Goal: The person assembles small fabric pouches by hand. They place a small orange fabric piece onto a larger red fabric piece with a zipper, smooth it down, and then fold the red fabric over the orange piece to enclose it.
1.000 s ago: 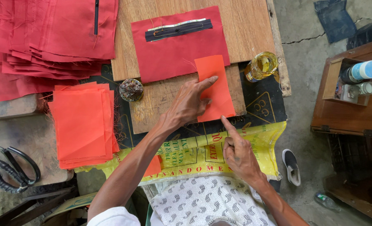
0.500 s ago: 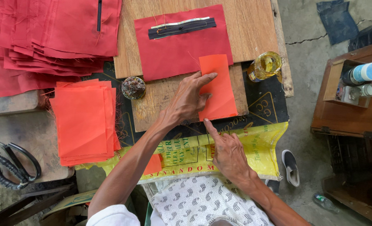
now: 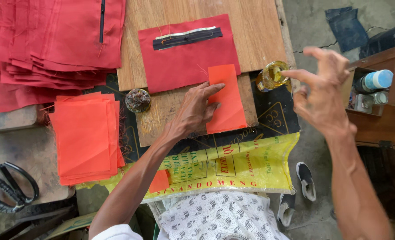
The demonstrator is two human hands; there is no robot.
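Observation:
My left hand [image 3: 195, 111] lies flat on the left edge of an orange cloth rectangle [image 3: 227, 100], pressing it onto a wooden board [image 3: 162, 115]. The orange piece overlaps the lower right corner of a red cloth panel [image 3: 179, 62] that carries a dark zipper strip [image 3: 186, 38]. My right hand [image 3: 322, 91] hangs raised in the air at the right, fingers spread and empty, its fingertips close to a small glass jar of yellowish liquid [image 3: 272, 75] at the board's right edge.
A stack of orange cloth pieces [image 3: 84, 138] lies at the left, a heap of red panels [image 3: 51, 44] at the top left. A small round dark lump [image 3: 138, 100] sits on the board. Black scissors [image 3: 6, 186] lie at far left. A yellow printed sack [image 3: 233, 164] covers my lap. A wooden box with bottles [image 3: 375, 84] stands at right.
My right hand has lifted off the yellow sack and swung up to the right, close to the jar. The left hand stays on the orange piece.

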